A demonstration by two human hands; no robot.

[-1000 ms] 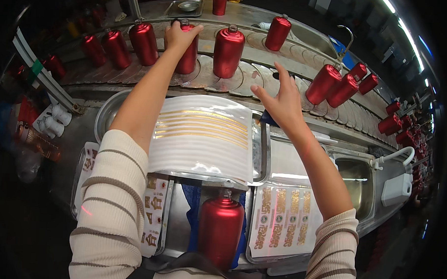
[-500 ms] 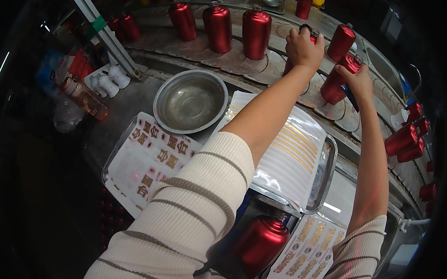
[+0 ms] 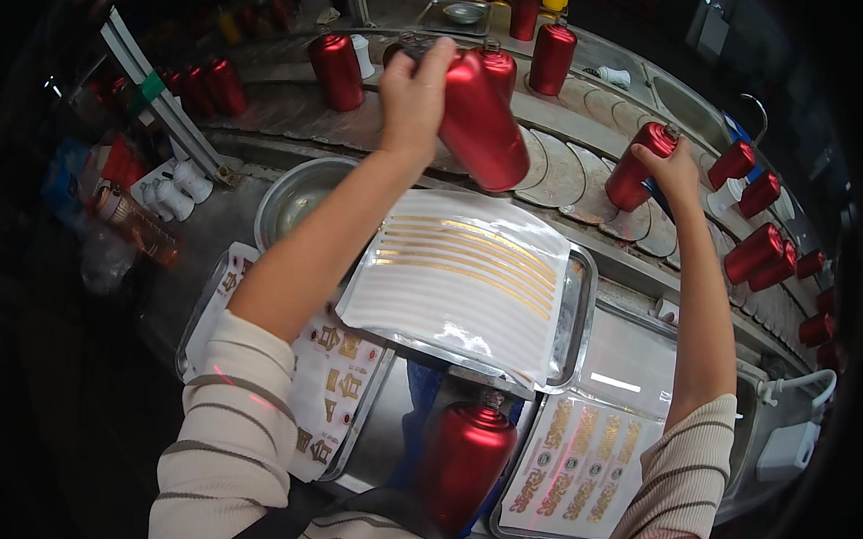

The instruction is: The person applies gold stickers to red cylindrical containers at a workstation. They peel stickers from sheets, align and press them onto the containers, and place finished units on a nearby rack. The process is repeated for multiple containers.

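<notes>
My left hand [image 3: 409,102] is closed round the top of a glossy red bottle [image 3: 486,129], holding it tilted above the near edge of the conveyor; the hand hides its neck. Another red bottle [image 3: 498,70] stands just behind it, and a dark bottle neck shows beyond my fingers. At the right, my right hand [image 3: 675,169] grips a second red bottle [image 3: 634,172] by its shoulder, below the clear neck. That bottle leans slightly on the conveyor plates. A small dark blue edge shows under the right hand; I cannot make out what it is.
A curved conveyor [image 3: 582,180] of overlapping plates carries several red bottles. Nearer lie a tray [image 3: 581,336] bearing a sheet of gold stripes [image 3: 459,289], sheets of gold decals [image 3: 586,470], a metal bowl [image 3: 286,203] and a red bottle [image 3: 468,456] close to my body.
My left hand has moved left, and its bottle now hangs tilted in plain sight. My right hand stays on its bottle. The whole view has shifted, uncovering the striped sheet.
</notes>
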